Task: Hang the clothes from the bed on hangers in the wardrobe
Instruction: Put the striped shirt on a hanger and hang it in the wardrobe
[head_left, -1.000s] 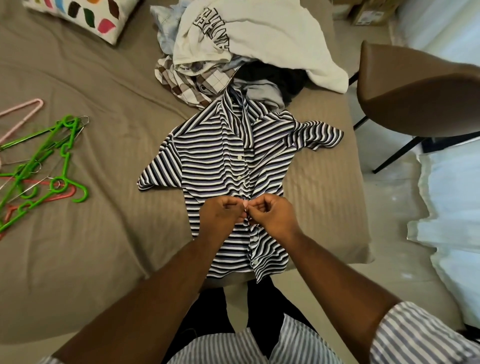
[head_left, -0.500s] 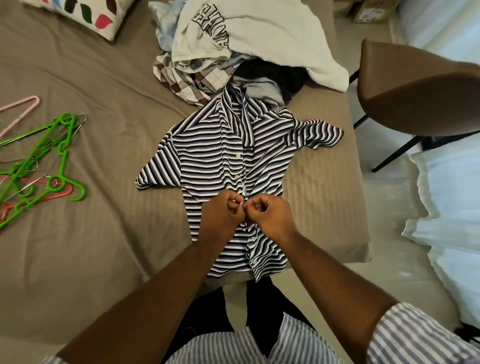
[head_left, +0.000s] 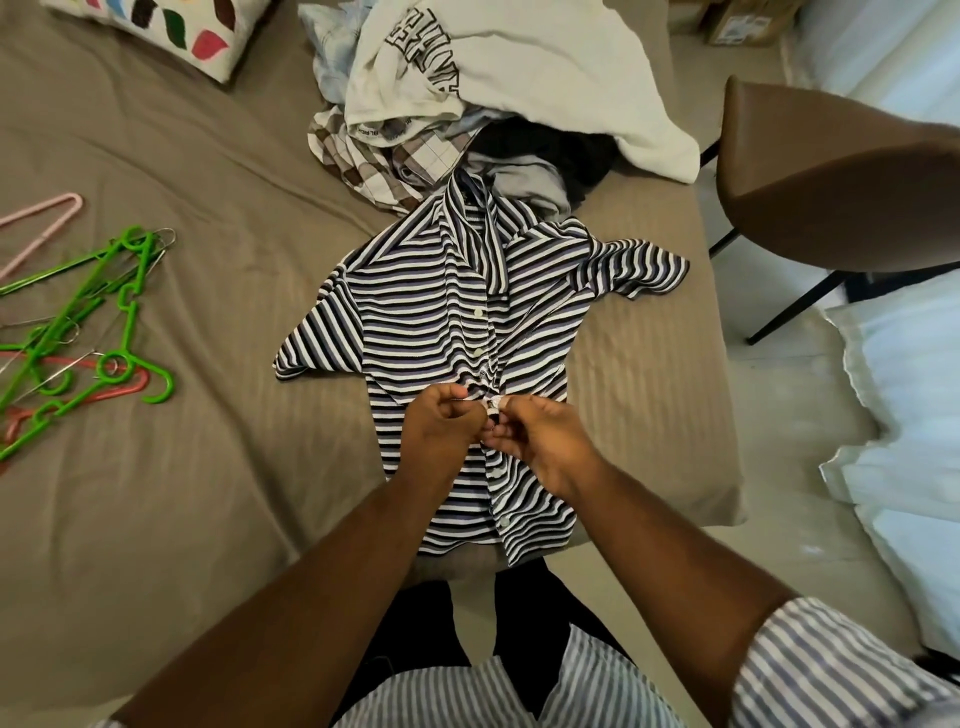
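Observation:
A black, white and purple striped shirt (head_left: 436, 322) lies spread flat on the brown bed (head_left: 171, 519), collar pointing away from me. My left hand (head_left: 441, 421) and my right hand (head_left: 540, 431) meet over its button placket, each pinching the fabric edge around a white button at mid-shirt. Behind the shirt sits a pile of clothes (head_left: 488, 98), with a white sweatshirt on top of checked, grey and dark pieces. Several green hangers (head_left: 88, 332), with red ones beneath and a pink hanger (head_left: 47, 218), lie at the bed's left.
A patterned pillow (head_left: 171, 26) rests at the bed's far left. A brown chair (head_left: 831, 176) stands right of the bed, with white bedding (head_left: 909, 415) on the floor beyond it. A cardboard box (head_left: 748, 21) is at the top right.
Both hands have stayed pinched at the same button on the placket, with the fingers shifting slightly. The view has drifted a little, nothing else moved.

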